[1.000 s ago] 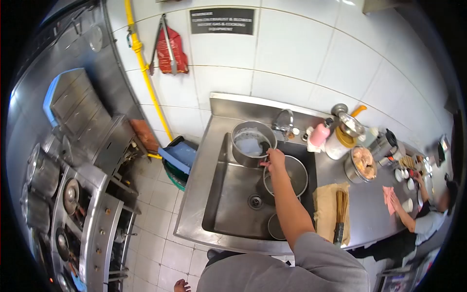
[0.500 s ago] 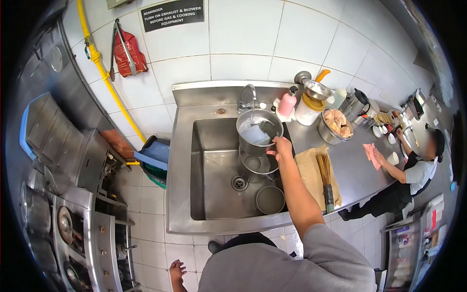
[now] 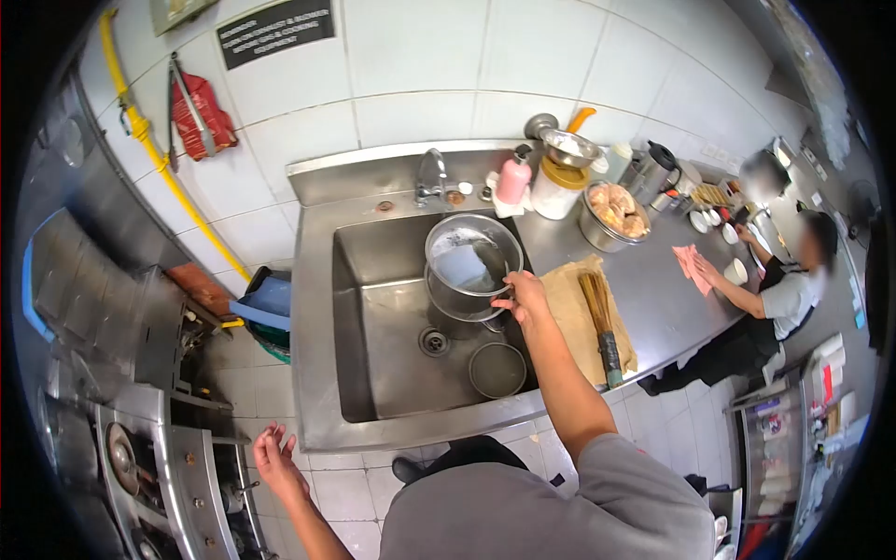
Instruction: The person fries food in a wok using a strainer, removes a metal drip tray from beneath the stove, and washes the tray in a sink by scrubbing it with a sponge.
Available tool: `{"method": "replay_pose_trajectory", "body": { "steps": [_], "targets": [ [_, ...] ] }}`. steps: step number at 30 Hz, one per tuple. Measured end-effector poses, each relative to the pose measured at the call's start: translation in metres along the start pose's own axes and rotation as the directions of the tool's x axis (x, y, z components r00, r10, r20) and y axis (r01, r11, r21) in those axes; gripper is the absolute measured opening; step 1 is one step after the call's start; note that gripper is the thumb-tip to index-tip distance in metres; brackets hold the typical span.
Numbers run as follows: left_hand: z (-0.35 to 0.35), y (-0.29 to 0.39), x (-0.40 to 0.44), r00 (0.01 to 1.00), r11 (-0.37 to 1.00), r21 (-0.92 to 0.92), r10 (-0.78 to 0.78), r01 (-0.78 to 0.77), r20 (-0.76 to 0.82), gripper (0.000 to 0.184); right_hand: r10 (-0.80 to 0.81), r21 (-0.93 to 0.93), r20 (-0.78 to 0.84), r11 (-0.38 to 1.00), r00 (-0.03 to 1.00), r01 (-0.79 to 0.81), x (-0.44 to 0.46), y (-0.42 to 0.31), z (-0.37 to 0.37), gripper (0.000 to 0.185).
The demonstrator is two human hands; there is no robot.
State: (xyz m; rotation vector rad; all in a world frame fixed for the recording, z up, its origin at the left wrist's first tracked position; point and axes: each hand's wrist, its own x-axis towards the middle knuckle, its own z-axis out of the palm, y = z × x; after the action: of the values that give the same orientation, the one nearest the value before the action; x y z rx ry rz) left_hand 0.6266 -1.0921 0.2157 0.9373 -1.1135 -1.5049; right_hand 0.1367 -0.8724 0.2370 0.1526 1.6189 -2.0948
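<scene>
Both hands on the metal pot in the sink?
No, only the right hand grips the metal pot; the left hand is in the air, left of the sink.

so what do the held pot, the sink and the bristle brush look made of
The held pot: fairly shiny bare metal, perhaps aluminium or stainless steel, from its grey, glinting rim.
The sink: probably stainless steel with a satin finish, given its soft grey reflections.
The bristle brush: thin brown strands, possibly plant fibre; its dark handle looks wrapped, material unclear.
</scene>
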Motion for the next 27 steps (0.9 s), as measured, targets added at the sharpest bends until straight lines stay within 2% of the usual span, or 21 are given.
{"method": "replay_pose_trajectory", "body": {
  "steps": [7, 12, 21, 27],
  "targets": [
    [0.059, -0.027, -0.013, 0.97, 0.992, 0.012, -0.125, 0.125, 0.209, 0.019, -0.002, 0.015, -0.079, 1.0, 0.997, 0.004, -0.062, -0.027, -0.093, 0.012],
    [0.081, -0.037, -0.015, 0.941, 0.986, 0.066, -0.165, 0.153, 0.294, 0.02, -0.02, 0.012, -0.237, 1.0, 0.971, 0.024, -0.079, -0.024, -0.179, 0.011],
    [0.132, -0.032, -0.017, 0.861, 0.982, 0.078, -0.189, 0.173, 0.472, 0.021, -0.064, 0.083, -0.358, 0.992, 0.931, 0.1, -0.083, -0.034, -0.223, 0.015],
    [0.156, -0.028, -0.03, 0.795, 0.983, 0.107, -0.184, 0.15, 0.578, 0.017, -0.099, 0.056, -0.379, 0.99, 0.92, 0.13, -0.08, -0.038, -0.229, 0.007]
  ]
}}
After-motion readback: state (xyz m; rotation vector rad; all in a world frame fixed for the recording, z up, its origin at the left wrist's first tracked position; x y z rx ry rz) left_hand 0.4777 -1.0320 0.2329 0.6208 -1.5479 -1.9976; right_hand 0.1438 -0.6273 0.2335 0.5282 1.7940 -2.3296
